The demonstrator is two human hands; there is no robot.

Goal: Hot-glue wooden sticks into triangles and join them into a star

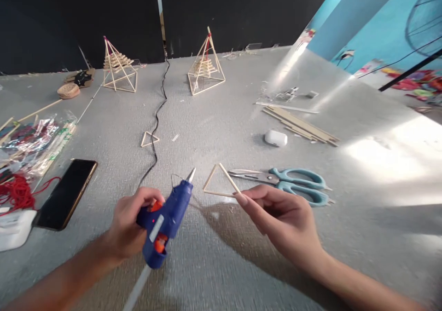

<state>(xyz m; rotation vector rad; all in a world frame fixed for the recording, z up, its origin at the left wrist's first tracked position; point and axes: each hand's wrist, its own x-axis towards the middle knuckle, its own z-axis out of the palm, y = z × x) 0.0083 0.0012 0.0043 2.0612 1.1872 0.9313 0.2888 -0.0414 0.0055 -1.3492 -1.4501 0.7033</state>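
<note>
My left hand [129, 221] is closed around the handle of a blue hot glue gun [177, 205] with an orange trigger. Its metal nozzle points up and to the right, and a glue stick [137, 289] sticks out of the back end. Between thumb and forefinger, my right hand [285, 216] pinches one corner of a small triangle of thin wooden sticks [221, 193]. The nozzle is a short way left of this triangle, apart from it. Behind my right fingers lie scissors [302, 176] with light blue handles, partly covered by the hand.
Two stick pyramids [120, 89] [208, 89] stand at the back. A smaller triangle [142, 141] lies by a black cord [157, 118]. On the left are a phone [67, 193], red yarn [17, 191] and plastic packets [44, 141]; on the right, a white case [276, 138] and loose sticks [300, 124].
</note>
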